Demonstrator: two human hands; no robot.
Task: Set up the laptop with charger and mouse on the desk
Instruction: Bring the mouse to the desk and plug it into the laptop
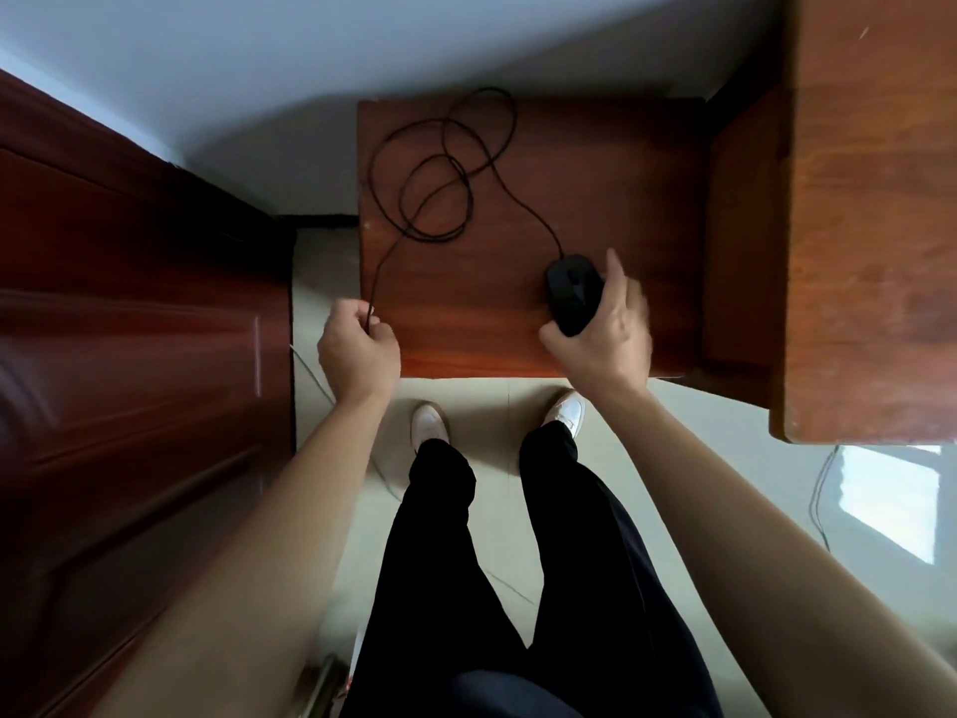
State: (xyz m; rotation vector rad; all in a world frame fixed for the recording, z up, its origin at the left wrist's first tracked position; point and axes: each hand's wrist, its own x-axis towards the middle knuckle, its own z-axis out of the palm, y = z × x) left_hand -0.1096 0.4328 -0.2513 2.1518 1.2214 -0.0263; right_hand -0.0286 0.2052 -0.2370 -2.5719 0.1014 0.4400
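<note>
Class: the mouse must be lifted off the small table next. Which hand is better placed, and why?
Right. The right hand curls round the mouse; the left hand only pinches its cable beside the table edge.

The place looks like an indoor room of a home or a small office; which of the two cannot be told. A dark panelled wooden door stands at the left against a plain pale wall with a dark skirting strip. The floor is glossy light tile that mirrors a bright window. Reddish wooden furniture fills the corner: a small tabletop beside a taller cabinet. A black mouse and its looped cord suggest a work spot.
</note>
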